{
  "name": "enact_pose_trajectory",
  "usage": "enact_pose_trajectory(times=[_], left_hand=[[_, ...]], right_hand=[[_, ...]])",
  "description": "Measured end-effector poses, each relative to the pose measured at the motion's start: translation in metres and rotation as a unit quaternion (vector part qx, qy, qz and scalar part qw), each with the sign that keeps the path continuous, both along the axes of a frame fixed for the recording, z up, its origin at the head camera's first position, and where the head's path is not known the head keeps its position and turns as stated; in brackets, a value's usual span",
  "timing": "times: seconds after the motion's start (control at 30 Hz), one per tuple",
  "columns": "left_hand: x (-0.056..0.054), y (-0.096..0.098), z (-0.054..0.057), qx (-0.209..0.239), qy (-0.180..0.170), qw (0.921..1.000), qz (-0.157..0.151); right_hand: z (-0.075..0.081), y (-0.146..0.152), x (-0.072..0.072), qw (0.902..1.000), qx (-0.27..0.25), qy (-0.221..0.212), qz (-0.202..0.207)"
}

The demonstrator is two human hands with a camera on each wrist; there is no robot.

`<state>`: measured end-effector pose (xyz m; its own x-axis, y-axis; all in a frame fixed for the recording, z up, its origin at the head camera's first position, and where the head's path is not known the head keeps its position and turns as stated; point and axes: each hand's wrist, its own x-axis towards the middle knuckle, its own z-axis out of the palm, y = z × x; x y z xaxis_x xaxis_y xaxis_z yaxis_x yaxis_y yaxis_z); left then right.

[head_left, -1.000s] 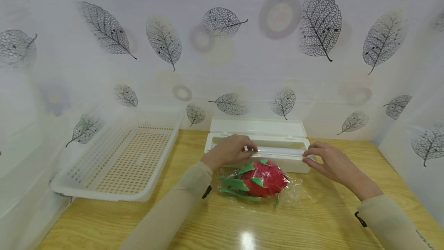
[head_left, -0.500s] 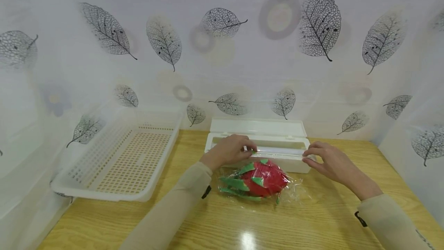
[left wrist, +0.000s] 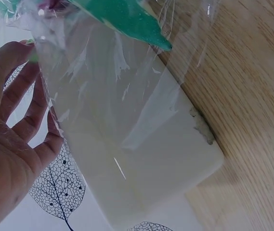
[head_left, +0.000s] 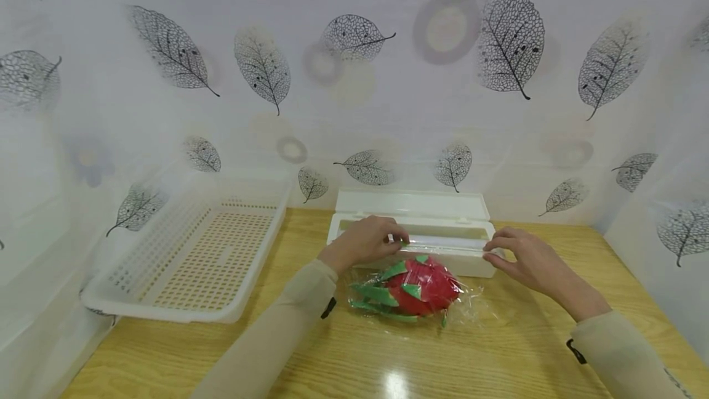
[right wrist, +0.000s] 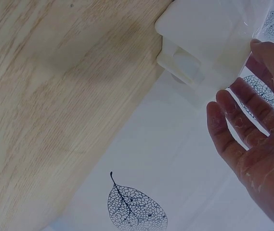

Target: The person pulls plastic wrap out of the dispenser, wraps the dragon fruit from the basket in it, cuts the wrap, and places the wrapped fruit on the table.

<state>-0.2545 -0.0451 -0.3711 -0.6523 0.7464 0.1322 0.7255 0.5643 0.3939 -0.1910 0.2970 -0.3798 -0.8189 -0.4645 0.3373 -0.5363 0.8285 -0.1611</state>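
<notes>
A white cling film dispenser [head_left: 471,265] lies at the back of the table in the head view, its lid [head_left: 412,203] raised and the film roll [head_left: 448,242] showing inside. My left hand [head_left: 365,240] is at the front rim, thumb and index finger pinching a small green slide cutter [left wrist: 32,56]. At the dispenser's right end, my right hand [head_left: 528,260] pinches the rim between thumb and index finger, the other fingers loose. Just in front lies a red dragon fruit [head_left: 429,285] with green scales, covered by clear film [left wrist: 146,115] that runs over the dispenser's front.
A white perforated basket [head_left: 244,294] stands on the left. The wooden table [head_left: 343,368] extends in front and to the right. A pale curtain [head_left: 388,116] with a leaf print hangs directly behind the dispenser and along both sides.
Both hands hold almost the same places; the dispenser, dragon fruit and basket have not moved. The head view has shifted very slightly.
</notes>
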Motion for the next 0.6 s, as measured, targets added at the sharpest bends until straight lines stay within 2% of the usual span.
enact_pose_trajectory(times=[0.27, 0.6], left_hand=[[-0.0008, -0.0046, 0.0000, -0.001, 0.011, 0.9999, -0.004], [-0.0010, -0.0071, -0.0015, 0.005, 0.004, 1.0000, -0.001]], right_hand=[[-0.0012, 0.0003, -0.0003, 0.9999, -0.002, 0.014, 0.007], [-0.0020, 0.0005, 0.0006, 0.9998, -0.001, 0.020, 0.007]])
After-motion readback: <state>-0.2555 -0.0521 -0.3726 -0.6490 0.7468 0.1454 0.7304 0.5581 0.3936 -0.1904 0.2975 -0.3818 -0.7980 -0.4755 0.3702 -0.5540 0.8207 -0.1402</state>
